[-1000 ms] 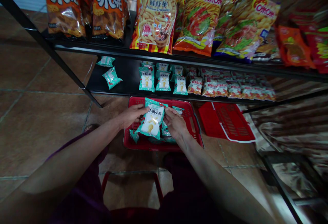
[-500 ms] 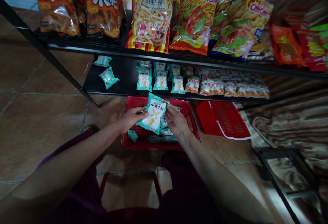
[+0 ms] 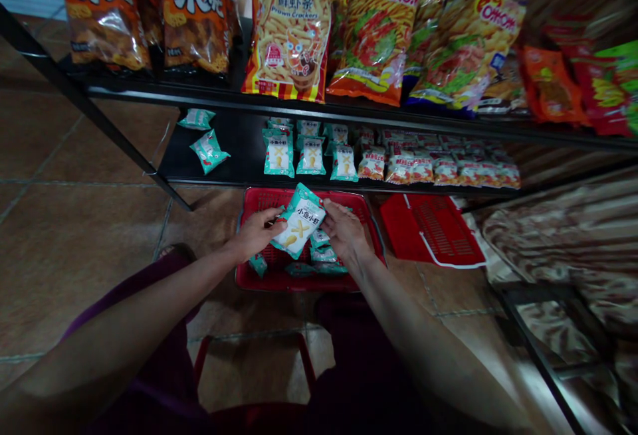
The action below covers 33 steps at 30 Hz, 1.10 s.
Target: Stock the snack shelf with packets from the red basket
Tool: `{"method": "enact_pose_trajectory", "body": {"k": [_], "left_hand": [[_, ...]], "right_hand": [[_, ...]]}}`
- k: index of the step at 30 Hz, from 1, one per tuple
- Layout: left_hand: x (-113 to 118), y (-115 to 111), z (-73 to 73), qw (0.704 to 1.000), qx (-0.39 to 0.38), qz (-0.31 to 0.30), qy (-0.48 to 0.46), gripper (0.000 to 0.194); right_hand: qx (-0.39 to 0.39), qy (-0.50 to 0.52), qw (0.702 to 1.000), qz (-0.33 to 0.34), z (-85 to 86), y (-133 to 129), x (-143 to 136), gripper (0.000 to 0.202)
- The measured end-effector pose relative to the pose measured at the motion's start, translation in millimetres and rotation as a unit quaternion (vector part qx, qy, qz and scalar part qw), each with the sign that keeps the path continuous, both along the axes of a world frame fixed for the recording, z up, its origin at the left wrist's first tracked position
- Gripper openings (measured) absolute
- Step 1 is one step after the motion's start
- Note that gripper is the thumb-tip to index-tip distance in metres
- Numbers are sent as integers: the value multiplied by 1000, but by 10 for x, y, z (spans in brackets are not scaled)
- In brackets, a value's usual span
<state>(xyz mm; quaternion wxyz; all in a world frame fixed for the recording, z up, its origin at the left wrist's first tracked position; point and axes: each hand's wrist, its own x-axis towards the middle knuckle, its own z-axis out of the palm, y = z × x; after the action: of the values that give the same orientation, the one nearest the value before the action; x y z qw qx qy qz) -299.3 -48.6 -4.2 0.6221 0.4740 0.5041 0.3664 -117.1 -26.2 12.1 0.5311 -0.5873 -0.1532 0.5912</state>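
A green-and-white snack bag with black lettering is held tilted above a red shopping basket. My left hand pinches the bag's left edge between thumb and fingers. At its right edge is my right hand, fingers stretched out and loosely apart, close against the bag's corner; whether they touch it is hard to make out. Inside the basket lie several more green snack bags, partly hidden by the held bag and my right hand.
On the black lower shelf stand upright green bags, small red-and-white bags, and two loose green bags. Large snack bags line the upper shelf. A second red basket with a white handle sits on the floor at right.
The held snack bag has turned clockwise, its top shifting right. My right hand's fingers have loosened from its right edge, while my left hand keeps its pinch.
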Motion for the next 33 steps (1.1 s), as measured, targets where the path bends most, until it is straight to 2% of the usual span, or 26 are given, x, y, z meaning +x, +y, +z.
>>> {"method": "enact_pose_trajectory", "body": {"k": [5,9,12,16,19,23,27,33], "left_hand": [[20,-20,89,999,-45,-4,-11,15],[33,-22,128,997,-74,-2,-17,11],[48,-13,82,989,-126,40,-65,11],[52,37,29,965,-182,131,-135,11],[43,90,64,946,-205,189,-167,6],[26,144,129,926,-229,227,-195,5],[8,159,121,921,-236,241,-194,9],[-11,155,44,927,-214,229,-205,12]], "right_hand": [[-16,-29,999,-12,45,9,31,15],[-18,-30,999,15,-9,21,56,13],[-26,-18,998,62,-53,19,63,17],[-39,-22,993,108,-49,-29,16,17],[-51,-23,989,134,-10,-85,-43,14],[-55,-4,986,160,16,-151,-99,16],[-49,10,980,191,-11,-178,-117,25],[-20,22,980,195,-63,-178,-126,21]]}}
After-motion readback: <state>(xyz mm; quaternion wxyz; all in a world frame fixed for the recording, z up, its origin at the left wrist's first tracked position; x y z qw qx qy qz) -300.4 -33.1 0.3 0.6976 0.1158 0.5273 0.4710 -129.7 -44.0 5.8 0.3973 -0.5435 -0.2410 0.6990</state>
